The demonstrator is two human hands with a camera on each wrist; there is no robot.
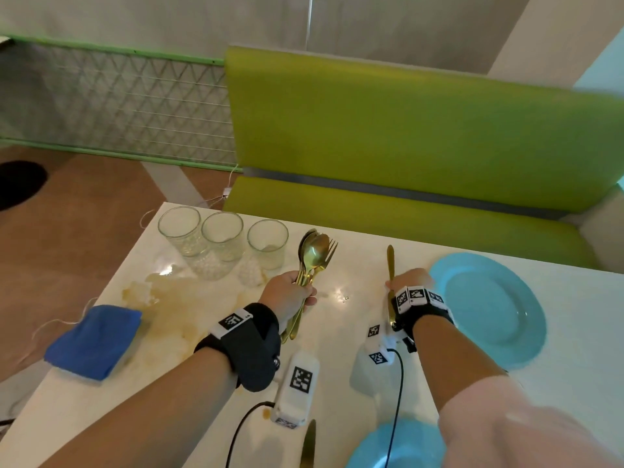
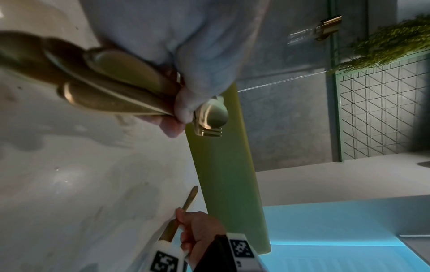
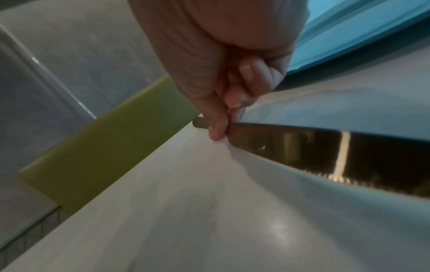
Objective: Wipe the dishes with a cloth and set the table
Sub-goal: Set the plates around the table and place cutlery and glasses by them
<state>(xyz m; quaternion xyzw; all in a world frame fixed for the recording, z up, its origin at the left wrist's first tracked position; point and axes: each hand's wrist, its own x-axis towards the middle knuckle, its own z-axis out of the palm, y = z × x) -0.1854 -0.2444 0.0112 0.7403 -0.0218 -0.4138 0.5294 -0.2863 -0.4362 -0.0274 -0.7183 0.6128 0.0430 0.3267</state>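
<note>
The right hand (image 1: 410,282) pinches a gold knife (image 1: 390,265) in curled fingers (image 3: 217,128), its long axis running away from the person, just left of the far blue plate (image 1: 489,309) and low over the table (image 1: 354,298). The left hand (image 1: 287,293), further from that plate, grips a bundle of gold spoons and forks (image 1: 314,255). Laying the knife down parallel to the plate's rim looks next. Three glasses (image 1: 223,241), a folded blue cloth (image 1: 94,339), a green bench (image 1: 405,130).

Both forearms bare. Left wrist: wide black strap (image 1: 251,346) with white square-code tag (image 1: 232,321); white camera module (image 1: 297,386) at its 5 o'clock, black cable (image 1: 243,430). Right wrist: black strap (image 1: 425,315), three code tags (image 1: 417,294), pale pink sleeve (image 1: 516,427) at 5 o'clock.
</note>
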